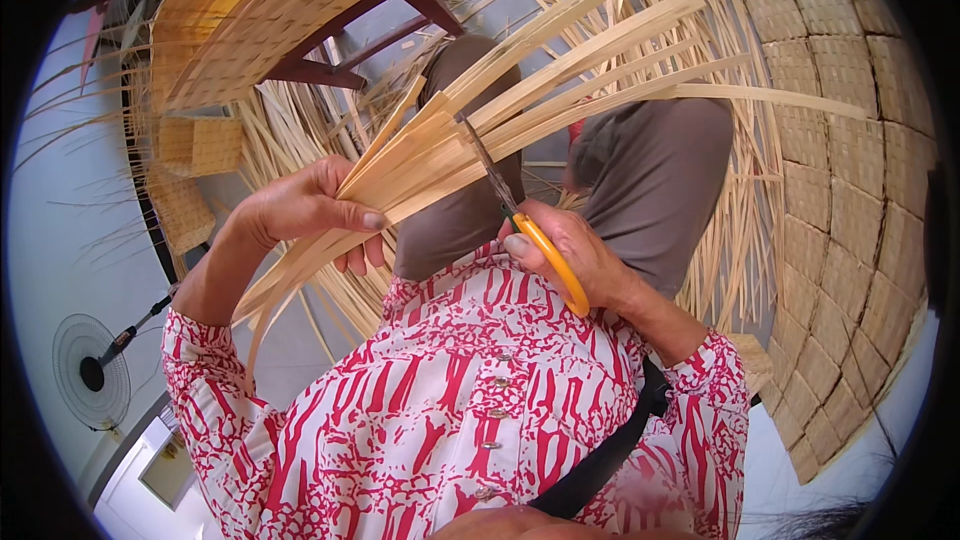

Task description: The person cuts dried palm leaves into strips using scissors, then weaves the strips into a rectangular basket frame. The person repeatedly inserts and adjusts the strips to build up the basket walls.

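My left hand (325, 205) is closed round a fanned bundle of flat, pale bamboo strips (420, 160), thumb on top. The strips spread toward the upper right, and their other ends hang down below the hand over my sleeve. In my right hand (570, 250) is a pair of scissors (548, 258) with orange handles and dark blades. The blades lie against the strips near the middle of the bundle; whether they are parted there I cannot tell. Both hands are above my lap.
Many loose strips (735, 220) cover the floor around my legs. Stacked woven squares (840, 160) rise along the right. A large woven piece (270, 20) rests by a dark red stool (350, 40) at the upper left. A fan (92, 372) stands at the far left.
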`<state>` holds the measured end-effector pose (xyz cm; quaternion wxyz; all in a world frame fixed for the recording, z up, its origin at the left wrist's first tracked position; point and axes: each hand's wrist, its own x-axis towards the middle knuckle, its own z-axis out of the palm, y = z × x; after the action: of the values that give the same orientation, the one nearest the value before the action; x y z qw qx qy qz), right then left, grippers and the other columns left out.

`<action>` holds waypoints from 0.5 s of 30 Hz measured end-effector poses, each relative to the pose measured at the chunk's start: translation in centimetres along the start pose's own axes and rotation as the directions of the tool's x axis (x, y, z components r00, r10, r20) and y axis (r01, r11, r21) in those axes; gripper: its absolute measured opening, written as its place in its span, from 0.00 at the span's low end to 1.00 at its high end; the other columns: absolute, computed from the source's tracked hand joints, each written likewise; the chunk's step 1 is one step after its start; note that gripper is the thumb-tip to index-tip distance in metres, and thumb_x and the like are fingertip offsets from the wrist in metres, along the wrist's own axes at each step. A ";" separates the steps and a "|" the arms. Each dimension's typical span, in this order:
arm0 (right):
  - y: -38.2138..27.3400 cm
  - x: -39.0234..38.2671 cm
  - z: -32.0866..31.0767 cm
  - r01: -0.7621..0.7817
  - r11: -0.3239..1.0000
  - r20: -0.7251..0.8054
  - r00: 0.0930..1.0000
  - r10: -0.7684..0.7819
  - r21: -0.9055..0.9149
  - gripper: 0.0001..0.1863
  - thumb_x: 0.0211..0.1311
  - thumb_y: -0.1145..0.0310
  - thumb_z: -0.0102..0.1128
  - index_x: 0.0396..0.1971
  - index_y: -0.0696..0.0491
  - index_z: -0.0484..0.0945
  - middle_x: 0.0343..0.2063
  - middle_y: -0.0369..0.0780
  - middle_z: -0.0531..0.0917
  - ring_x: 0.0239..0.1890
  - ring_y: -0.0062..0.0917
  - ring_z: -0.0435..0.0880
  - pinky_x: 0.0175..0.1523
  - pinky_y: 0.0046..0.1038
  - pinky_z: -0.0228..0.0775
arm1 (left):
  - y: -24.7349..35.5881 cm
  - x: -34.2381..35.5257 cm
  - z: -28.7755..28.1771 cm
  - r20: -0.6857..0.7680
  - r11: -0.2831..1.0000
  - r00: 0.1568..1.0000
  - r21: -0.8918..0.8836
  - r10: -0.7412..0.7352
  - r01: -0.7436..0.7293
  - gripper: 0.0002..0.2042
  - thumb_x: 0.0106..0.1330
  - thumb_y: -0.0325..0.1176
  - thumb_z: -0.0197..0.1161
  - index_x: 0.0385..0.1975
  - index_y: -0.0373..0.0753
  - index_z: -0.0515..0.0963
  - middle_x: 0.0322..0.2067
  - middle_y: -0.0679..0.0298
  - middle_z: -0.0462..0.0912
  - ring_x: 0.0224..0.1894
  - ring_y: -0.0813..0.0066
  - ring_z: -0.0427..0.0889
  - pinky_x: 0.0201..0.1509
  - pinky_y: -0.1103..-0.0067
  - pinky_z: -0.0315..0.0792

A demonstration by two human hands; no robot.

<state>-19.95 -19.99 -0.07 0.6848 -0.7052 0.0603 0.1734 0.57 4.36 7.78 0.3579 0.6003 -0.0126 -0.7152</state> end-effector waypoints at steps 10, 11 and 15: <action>2.2 0.7 0.6 0.082 0.996 0.086 0.993 -0.078 -0.041 0.22 0.65 0.55 0.57 0.27 0.62 0.70 0.22 0.52 0.76 0.26 0.43 0.78 0.34 0.40 0.68 | -2.0 0.7 -1.0 0.025 0.999 0.999 -0.034 -0.038 0.039 0.11 0.69 0.35 0.63 0.39 0.31 0.79 0.28 0.53 0.87 0.25 0.71 0.87 0.27 0.79 0.83; 2.3 0.7 0.8 0.044 0.998 0.087 0.995 -0.041 -0.041 0.20 0.64 0.57 0.57 0.27 0.62 0.71 0.22 0.52 0.77 0.27 0.42 0.79 0.35 0.39 0.69 | -2.3 0.9 -1.1 0.021 0.998 0.999 -0.038 -0.046 0.047 0.11 0.69 0.35 0.63 0.40 0.31 0.79 0.29 0.53 0.87 0.25 0.71 0.87 0.27 0.79 0.82; 1.6 0.9 1.0 -0.072 0.996 0.151 0.985 0.078 -0.049 0.18 0.62 0.58 0.52 0.33 0.61 0.74 0.25 0.43 0.78 0.30 0.28 0.79 0.38 0.30 0.71 | -3.1 1.0 -1.3 0.004 0.998 0.999 -0.040 -0.045 0.046 0.11 0.68 0.35 0.63 0.40 0.31 0.78 0.29 0.53 0.87 0.24 0.70 0.87 0.26 0.79 0.82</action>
<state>-19.79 -18.97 -1.86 0.6648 -0.7019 0.0303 0.2540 0.17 6.68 5.22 0.3536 0.5920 0.0150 -0.7241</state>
